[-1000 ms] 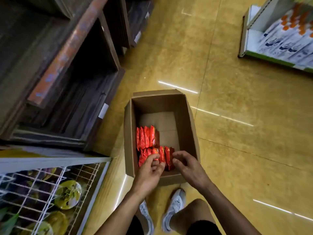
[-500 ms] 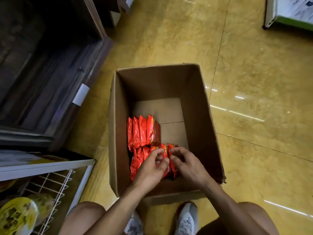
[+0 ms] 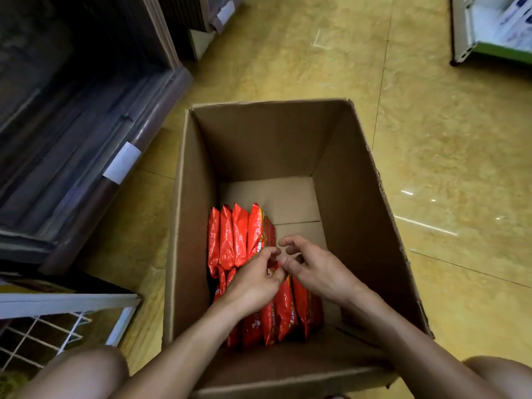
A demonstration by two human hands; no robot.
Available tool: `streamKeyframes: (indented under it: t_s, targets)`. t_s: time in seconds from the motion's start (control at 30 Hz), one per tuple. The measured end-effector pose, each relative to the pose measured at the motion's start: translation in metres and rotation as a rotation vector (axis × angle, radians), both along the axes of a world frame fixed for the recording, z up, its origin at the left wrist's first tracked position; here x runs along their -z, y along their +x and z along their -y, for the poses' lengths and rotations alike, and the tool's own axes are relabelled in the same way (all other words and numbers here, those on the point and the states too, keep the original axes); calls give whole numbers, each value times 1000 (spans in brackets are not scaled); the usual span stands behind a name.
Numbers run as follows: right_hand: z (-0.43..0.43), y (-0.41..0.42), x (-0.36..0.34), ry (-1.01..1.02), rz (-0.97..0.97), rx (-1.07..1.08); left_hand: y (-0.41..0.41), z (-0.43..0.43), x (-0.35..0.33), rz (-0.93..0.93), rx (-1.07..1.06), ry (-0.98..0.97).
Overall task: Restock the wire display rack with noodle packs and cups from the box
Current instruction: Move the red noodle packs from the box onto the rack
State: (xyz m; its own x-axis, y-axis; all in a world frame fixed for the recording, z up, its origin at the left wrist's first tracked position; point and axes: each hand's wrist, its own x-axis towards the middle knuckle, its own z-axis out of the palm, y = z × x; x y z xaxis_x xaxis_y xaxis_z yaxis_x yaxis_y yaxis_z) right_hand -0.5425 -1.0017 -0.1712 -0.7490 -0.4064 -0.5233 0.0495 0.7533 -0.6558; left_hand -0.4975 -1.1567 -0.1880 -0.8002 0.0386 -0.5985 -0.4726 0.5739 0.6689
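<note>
Though its print is unreadable, left hand pinches a red pack; right hand hangs loosely curled.

Retail shop, aisle level. Dark wooden shelving on the left carries a white label on its front edge; a white shelf unit holds packaged goods; a wire rack stands near; a cardboard box of identical red packs sits on glossy tiled floor
</note>
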Motion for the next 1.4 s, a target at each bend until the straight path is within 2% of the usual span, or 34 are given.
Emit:
streamKeyframes:
  t_s: [0.3, 0.53, 0.83, 1.13, 1.23, 1.4]
  targets:
    - [-2, -19, 7, 65, 1, -56, -18, 19, 16, -42, 17, -102]
    - [-3, -26, 18, 97, 4, -136, -24, 4, 37, 8, 189, -294]
    - [-9, -42, 24, 138, -2, -82, -28, 4, 41, 163, 228, -301]
    - [-7, -46, 31, 142, 18, -110, -37, 5, 56, 202, 246, -349]
    - [-8, -47, 33, 140, 19, -108, -37, 4, 55, 156, 238, -360]
    - [-8, -48, 31, 166, 4, -120, -40, 0, 51, -71, 76, -352]
